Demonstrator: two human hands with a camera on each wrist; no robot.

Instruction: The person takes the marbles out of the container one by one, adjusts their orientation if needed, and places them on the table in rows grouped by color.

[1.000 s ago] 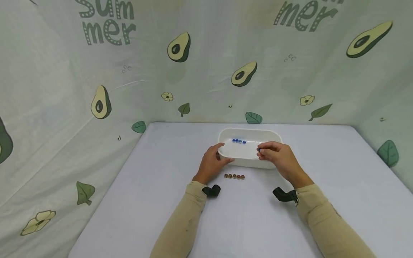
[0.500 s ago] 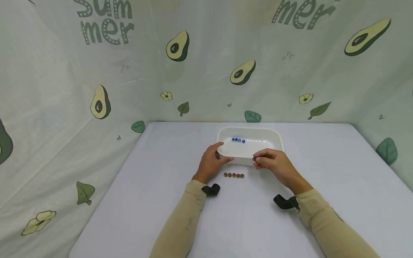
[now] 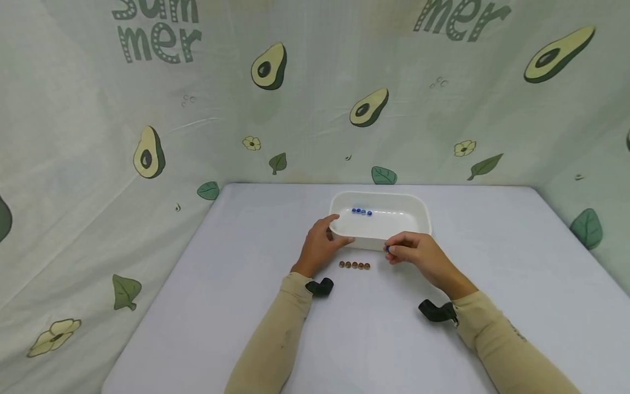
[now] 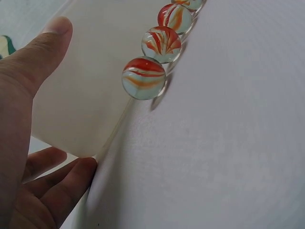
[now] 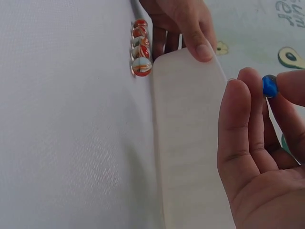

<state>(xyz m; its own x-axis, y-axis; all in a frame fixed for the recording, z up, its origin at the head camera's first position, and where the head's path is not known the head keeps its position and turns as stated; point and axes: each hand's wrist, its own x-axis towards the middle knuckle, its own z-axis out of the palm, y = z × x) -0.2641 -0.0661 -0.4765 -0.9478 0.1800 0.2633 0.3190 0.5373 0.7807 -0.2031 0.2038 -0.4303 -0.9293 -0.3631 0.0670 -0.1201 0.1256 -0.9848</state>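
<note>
A white plastic tray (image 3: 366, 243) stands at the middle back of the table. My left hand (image 3: 317, 249) grips its near left corner, thumb against the front wall and fingers at the left end. Between thumb and fingertip, my right hand (image 3: 427, 260) pinches a blue marble (image 5: 270, 87), held just in front of the tray's near rim on the right. Several blue marbles (image 3: 363, 212) lie in a short row inside the tray toward its back left. Clear marbles with red-orange swirls (image 4: 144, 78), several of them, form a row on the table before the tray.
A white cloth covers the table (image 3: 374, 334). Behind it hangs a pale curtain (image 3: 315, 115) printed with avocados and leaves. Black wrist camera mounts (image 3: 437, 311) stick out from both sleeves.
My right hand has drawn back from over the tray's inside to its near rim, toward me and slightly left, still pinching the blue marble. The left hand keeps its grip on the corner.
</note>
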